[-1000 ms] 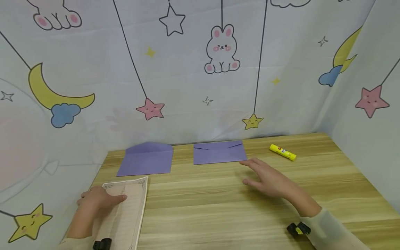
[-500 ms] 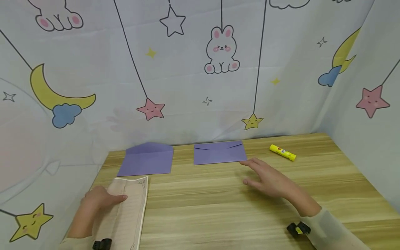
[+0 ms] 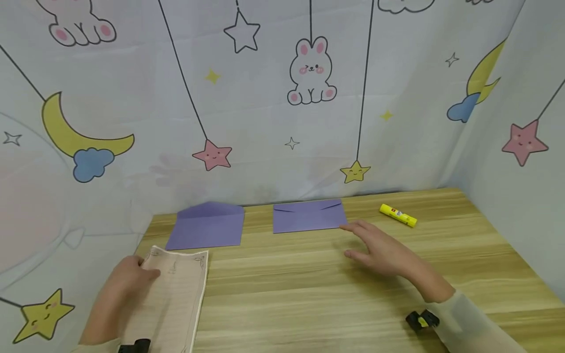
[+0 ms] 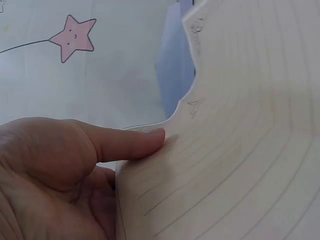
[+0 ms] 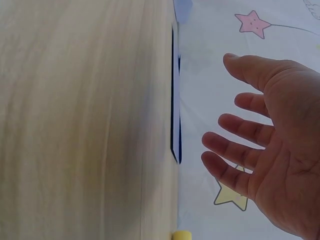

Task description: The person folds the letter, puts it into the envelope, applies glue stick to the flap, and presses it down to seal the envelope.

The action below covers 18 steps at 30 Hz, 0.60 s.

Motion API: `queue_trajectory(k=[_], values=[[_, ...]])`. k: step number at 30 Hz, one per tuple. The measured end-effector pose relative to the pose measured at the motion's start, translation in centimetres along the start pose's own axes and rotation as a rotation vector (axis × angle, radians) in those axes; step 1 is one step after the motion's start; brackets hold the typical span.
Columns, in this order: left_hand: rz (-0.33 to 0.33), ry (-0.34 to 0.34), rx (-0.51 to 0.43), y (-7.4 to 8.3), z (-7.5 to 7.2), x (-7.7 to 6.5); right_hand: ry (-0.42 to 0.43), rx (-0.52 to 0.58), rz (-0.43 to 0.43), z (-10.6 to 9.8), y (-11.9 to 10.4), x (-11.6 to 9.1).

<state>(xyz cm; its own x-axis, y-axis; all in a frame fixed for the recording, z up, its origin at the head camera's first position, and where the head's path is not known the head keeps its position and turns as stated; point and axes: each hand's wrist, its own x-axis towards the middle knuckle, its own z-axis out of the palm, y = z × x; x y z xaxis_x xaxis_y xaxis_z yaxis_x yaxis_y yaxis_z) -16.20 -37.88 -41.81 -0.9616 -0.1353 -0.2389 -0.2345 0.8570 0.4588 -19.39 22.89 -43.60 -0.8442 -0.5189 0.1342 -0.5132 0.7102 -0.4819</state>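
Fingers (image 4: 104, 177) of the left hand (image 3: 125, 277) are grasping the left margin of a lined paper stack (image 3: 176, 294): the thumb (image 4: 135, 145) is pressing on the ruled face while the other fingers are bracing behind the edge. The views are not showing how many sheets this pinch is taking. Relative to the middle of the bench (image 3: 273, 294), the stack is lying at 8 o'clock, directly within the left hand's reach. Its upper end is bowing, probably because the grip is supporting one side only; holding by the margin is presumably sparing the ruled area from creasing.

At 3 o'clock, the right hand (image 3: 381, 252) is hovering above the bench with its fingers released, spread and slightly bent, gripping nothing. It is probably waiting free for a two-handed hold.

Along the far edge, a purple envelope (image 3: 209, 230) is lying at 10 o'clock, its flap pointing toward 12 o'clock and exposing the opening side. A second envelope (image 3: 309, 218) is lying at 12 o'clock, and a yellow glue stick (image 3: 398, 215) is resting at 1 o'clock. This far row is apparently leaving working room nearer the person.
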Motion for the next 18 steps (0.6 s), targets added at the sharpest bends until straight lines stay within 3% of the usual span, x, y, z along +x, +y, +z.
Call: queue_trajectory(k=[4,9,13,18], values=[[0.023,-0.034,-0.136,0.9,-1.2,-0.7,0.000,0.008,0.007,-0.1,0.2,0.1],[0.005,-0.065,-0.369,3.5,-1.7,-1.4,0.008,0.013,0.009,-0.3,0.3,0.3],[0.045,-0.050,-0.536,6.3,-0.9,-1.2,0.013,0.023,0.018,-0.4,0.2,0.5],[0.111,-0.024,-0.767,10.5,1.2,-0.3,0.022,0.056,0.011,-0.4,0.0,1.1]])
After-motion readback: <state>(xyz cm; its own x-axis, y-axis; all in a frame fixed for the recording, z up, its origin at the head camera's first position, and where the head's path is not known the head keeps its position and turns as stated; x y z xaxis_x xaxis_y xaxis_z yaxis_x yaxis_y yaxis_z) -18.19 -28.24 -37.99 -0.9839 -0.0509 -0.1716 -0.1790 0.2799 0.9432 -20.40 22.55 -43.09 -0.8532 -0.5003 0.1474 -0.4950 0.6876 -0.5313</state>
